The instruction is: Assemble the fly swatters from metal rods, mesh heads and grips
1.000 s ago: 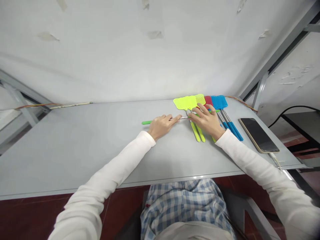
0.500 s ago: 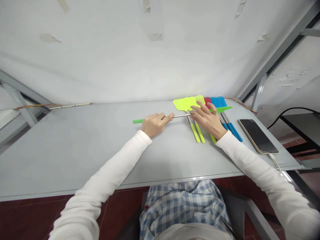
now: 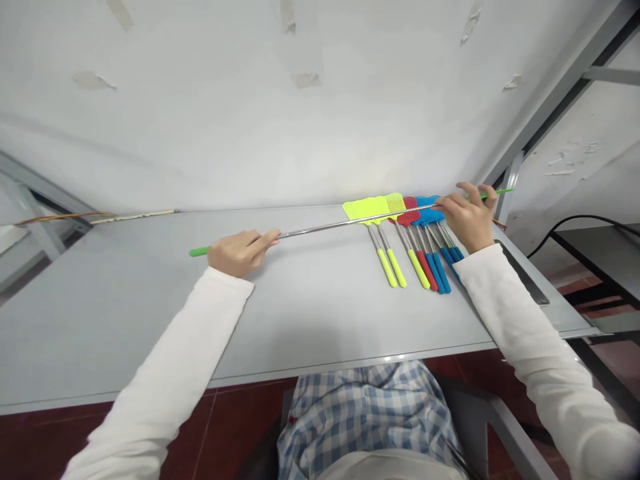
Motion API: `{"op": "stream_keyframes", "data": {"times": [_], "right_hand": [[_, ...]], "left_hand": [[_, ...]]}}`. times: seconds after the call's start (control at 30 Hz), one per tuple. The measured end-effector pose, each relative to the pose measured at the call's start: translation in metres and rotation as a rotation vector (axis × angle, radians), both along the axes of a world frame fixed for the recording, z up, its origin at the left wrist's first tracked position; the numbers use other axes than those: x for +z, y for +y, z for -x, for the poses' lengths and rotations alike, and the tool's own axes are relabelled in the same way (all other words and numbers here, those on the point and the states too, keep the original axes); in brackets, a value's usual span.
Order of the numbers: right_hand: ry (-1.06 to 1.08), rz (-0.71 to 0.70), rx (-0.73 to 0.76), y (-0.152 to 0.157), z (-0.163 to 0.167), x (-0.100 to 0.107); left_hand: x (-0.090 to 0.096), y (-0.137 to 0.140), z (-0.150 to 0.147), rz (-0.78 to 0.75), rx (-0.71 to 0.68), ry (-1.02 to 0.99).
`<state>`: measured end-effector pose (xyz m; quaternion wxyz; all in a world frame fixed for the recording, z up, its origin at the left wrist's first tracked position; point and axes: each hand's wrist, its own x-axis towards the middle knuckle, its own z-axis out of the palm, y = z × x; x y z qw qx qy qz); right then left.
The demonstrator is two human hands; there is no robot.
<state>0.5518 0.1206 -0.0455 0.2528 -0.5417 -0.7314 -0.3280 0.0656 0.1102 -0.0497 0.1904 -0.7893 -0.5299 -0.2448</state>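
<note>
- The gray surface (image 3: 125,320) stands against a white wall (image 3: 200,120) with scraps of tape; a dark red floor (image 3: 200,427) shows beyond its near edge.
- A black stool (image 3: 600,240) stands off the right end.
- Yellow swatters (image 3: 373,208), a red swatter (image 3: 411,212) and blue swatters (image 3: 429,210) lie overlapping right of center, heads by the far edge, handles pointing near.
- A phone (image 3: 527,280) lies farther right, partly behind the right sleeve.
- The surface runs on well left of the left hand; the near edge lies well apart from both hands.
- The green swatter (image 3: 325,228) is held crosswise, its metal rod passing in front of the other heads; touching or apart, I cannot tell.
- The left hand (image 3: 243,252) is closed around its handle, at the left.
- The right hand (image 3: 469,217) pinches the rod beside the green head, other fingers raised and spread.
</note>
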Motion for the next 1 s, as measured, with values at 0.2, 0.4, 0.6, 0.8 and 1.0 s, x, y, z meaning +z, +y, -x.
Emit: {"op": "stream_keyframes", "data": {"times": [0.2, 0.4, 0.6, 0.8, 1.0], "right_hand": [[-0.051, -0.013, 0.062, -0.007, 0.041, -0.001], [-0.164, 0.154, 0.188, -0.022, 0.087, -0.001], [-0.114, 0.147, 0.197, -0.031, 0.096, 0.005], [-0.09, 0.214, 0.28, -0.017, 0.077, -0.004], [-0.003, 0.194, 0.142, 0.005, 0.027, -0.009]], "left_hand": [[-0.006, 0.006, 0.022, -0.037, 0.028, -0.022], [-0.009, 0.001, -0.01, -0.047, -0.02, -0.055], [-0.01, -0.007, -0.039, 0.12, -0.078, 0.046], [-0.004, -0.006, -0.039, 0.129, -0.084, 0.046], [0.002, 0.0, 0.006, 0.056, -0.018, 0.081]]}}
